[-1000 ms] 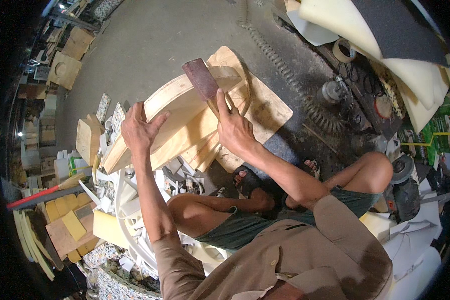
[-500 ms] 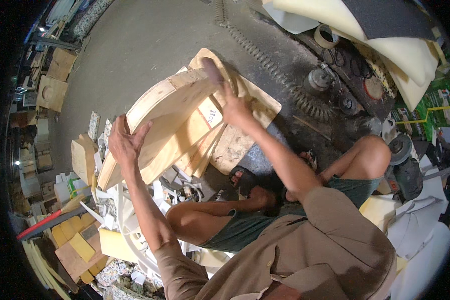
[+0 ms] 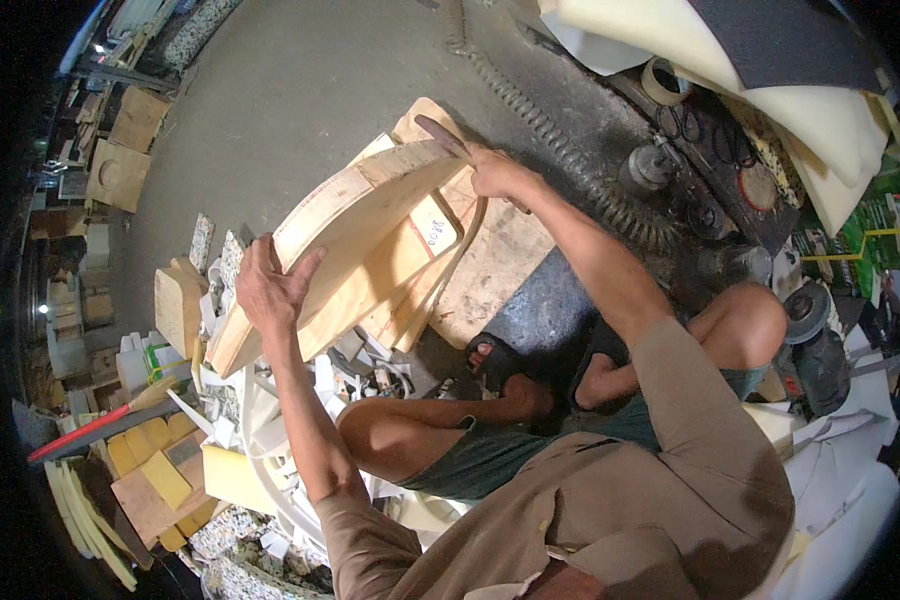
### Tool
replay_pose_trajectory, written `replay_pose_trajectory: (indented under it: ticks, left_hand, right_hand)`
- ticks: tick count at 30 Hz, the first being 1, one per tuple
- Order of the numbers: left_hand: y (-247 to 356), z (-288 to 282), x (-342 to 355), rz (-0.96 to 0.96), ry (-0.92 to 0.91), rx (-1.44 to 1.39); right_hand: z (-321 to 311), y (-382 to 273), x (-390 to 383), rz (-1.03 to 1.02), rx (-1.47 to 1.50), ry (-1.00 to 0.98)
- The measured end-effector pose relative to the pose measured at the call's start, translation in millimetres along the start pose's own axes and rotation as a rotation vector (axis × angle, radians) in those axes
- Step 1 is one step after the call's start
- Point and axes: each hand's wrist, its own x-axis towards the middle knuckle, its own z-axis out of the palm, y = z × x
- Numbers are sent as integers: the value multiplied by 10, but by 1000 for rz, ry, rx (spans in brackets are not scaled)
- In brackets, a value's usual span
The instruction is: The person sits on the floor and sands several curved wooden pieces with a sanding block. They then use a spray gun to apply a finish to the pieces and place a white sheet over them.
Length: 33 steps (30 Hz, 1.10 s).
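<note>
A seated person is gripping a curved, pale wooden panel [image 3: 355, 235] above the concrete floor [image 3: 300, 90]. The left hand [image 3: 270, 290] is lying open, fingers spread, flat against the panel's lower edge. The right hand [image 3: 495, 175] is closing around its upper end, where a dark flat strip [image 3: 440, 135] is sticking out. Beneath, flat plywood boards [image 3: 490, 270] are leaning in a stack. Yellow foam blocks [image 3: 160, 470] are piling up near the floor's left edge.
</note>
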Motion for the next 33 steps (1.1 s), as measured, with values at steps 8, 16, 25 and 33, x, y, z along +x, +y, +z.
replay_pose_trajectory:
  ticks: [8, 16, 25, 33]
  left_hand:
    - [20, 13, -101, 51, 61, 26]
    - [51, -28, -9, 37, 32, 38]
    - [-22, 26, 25, 11, 6, -6]
    - [-31, 0, 3, 5, -4, -2]
  right_hand:
    - [127, 134, -148, -434, -261, 121]
    - [207, 882, 1143, 172, 528, -414]
    - [251, 812, 266, -134, 513, -208]
    - [436, 479, 268, 33, 245, 1]
